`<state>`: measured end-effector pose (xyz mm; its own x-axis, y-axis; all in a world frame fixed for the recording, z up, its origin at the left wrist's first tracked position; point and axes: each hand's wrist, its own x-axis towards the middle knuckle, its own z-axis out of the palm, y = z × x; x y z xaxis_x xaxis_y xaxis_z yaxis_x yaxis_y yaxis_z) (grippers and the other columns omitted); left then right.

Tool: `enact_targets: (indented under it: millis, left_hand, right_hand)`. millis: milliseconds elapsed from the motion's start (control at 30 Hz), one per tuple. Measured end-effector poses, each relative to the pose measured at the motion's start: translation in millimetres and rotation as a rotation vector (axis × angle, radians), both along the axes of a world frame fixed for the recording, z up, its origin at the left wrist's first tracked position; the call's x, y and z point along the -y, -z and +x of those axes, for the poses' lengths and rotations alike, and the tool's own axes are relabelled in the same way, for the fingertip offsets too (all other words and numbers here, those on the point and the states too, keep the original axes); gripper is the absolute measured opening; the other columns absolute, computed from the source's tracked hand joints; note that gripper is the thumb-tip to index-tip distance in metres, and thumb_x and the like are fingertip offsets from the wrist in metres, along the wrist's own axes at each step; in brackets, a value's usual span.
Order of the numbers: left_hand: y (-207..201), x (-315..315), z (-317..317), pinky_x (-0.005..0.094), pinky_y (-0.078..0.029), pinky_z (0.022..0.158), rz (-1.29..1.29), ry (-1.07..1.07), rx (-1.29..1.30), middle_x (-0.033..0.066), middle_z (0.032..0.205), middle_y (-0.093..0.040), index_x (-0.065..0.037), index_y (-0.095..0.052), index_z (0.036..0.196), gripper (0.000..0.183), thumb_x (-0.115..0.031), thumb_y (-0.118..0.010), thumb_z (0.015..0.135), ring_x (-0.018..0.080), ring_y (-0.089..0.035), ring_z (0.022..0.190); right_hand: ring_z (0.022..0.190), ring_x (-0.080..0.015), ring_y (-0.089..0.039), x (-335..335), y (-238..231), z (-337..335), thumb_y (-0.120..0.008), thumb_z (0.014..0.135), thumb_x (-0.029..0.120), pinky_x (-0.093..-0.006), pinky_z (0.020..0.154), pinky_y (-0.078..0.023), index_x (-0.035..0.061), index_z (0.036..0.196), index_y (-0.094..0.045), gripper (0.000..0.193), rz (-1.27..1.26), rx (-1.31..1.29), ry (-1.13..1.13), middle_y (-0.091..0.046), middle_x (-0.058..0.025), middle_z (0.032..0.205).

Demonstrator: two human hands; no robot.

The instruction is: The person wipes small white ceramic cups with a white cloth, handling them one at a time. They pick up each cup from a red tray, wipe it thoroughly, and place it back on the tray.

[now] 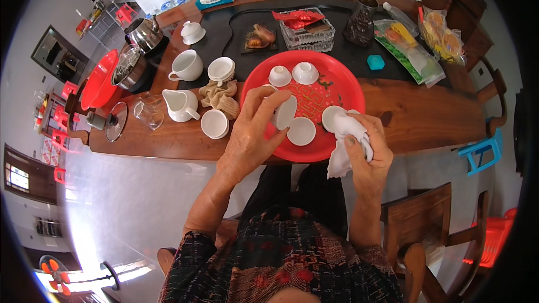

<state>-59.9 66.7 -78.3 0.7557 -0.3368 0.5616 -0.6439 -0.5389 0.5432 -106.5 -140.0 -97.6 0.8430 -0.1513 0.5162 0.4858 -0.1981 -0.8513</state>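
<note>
My left hand (247, 134) is closed on a small white teacup (286, 113), tilted on its side over the left part of a round red tray (348, 92). In my right hand (374, 154) a crumpled white cloth (351, 134) is gripped, held over the tray's right front edge. Between the hands sits a white teacup (301, 131) with its mouth up. Another teacup (331, 118) is partly covered by the cloth. Two small cups, one left (279, 76) and one right (305, 73), appear upside down at the tray's back.
Left of the tray are a white pitcher (181, 105), a white mug (186, 66), a white bowl (215, 124), a strainer cup (221, 69) and a tan rag (219, 99). A glass ashtray (307, 36) stands behind; a turquoise box (375, 62) and food packets (409, 50) lie right.
</note>
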Motion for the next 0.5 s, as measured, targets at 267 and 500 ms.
enact_targets:
  millis: [267, 500]
  left_hand:
    - [-8.7, -9.4, -0.1, 0.0376, -0.048, 0.083, 0.052, 0.023, 0.091, 0.0132, 0.112, -0.049, -0.005, -0.053, 0.116, 0.058, 0.009, -0.069, 0.062, 0.0308, -0.053, 0.101]
    - [-1.7, -82.8, -8.5, 0.0266, -0.049, 0.084, -0.733, 0.039, -0.44, 0.0055, 0.118, -0.054, -0.002, -0.047, 0.125, 0.061, 0.006, -0.071, 0.071, 0.0126, -0.055, 0.104]
  right_hand:
    - [0.09, -0.0159, -0.054, -0.4, 5.4, -7.2, -0.059, 0.077, -0.005, -0.0259, 0.078, -0.044, -0.0029, 0.107, -0.06, 0.029, 0.033, -0.049, -0.011, -0.054, -0.0091, 0.101]
    - [0.092, -0.0166, -0.055, -6.9, 8.9, -11.3, -0.059, 0.079, -0.002, -0.0264, 0.08, -0.044, -0.0035, 0.107, -0.059, 0.028, 0.016, -0.08, -0.038, -0.055, -0.0098, 0.103]
